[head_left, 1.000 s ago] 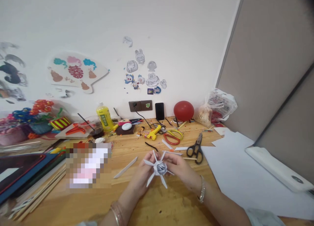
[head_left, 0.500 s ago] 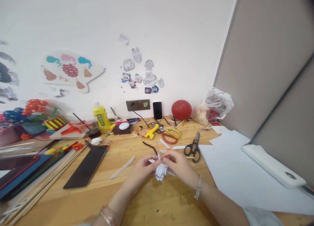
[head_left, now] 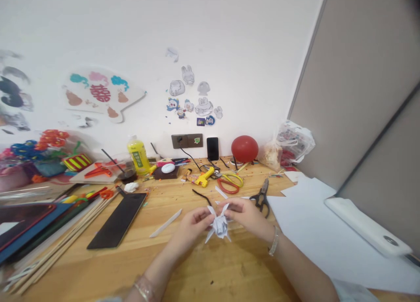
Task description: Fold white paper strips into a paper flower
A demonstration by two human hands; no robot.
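Observation:
A small white folded-paper flower (head_left: 220, 227) with pointed paper strips sticking out is held just above the wooden table. My left hand (head_left: 196, 223) pinches it from the left, thumb and fingers closed at an upper strip. From the other side my right hand (head_left: 244, 212) closes its fingertips on the upper right strip. Behind the hands lies a thin black stick-like piece (head_left: 201, 196). A loose white paper strip (head_left: 166, 223) rests to the left. Black-handled scissors (head_left: 261, 198) lie just beyond my right hand, which partly overlaps them.
Behind are red-and-yellow-handled scissors (head_left: 230, 183), a yellow glue gun (head_left: 205, 177), a red balloon (head_left: 244, 149) and a yellow bottle (head_left: 138, 155). White paper sheets (head_left: 305, 232) and a long white device (head_left: 365, 226) occupy the right. A dark flat tablet-like slab (head_left: 117, 221) and wooden sticks (head_left: 65, 245) lie left.
The paper flower has turned, so its centre and spread strips now show more fully. My right hand has shifted slightly right and up, and the view has moved a little.

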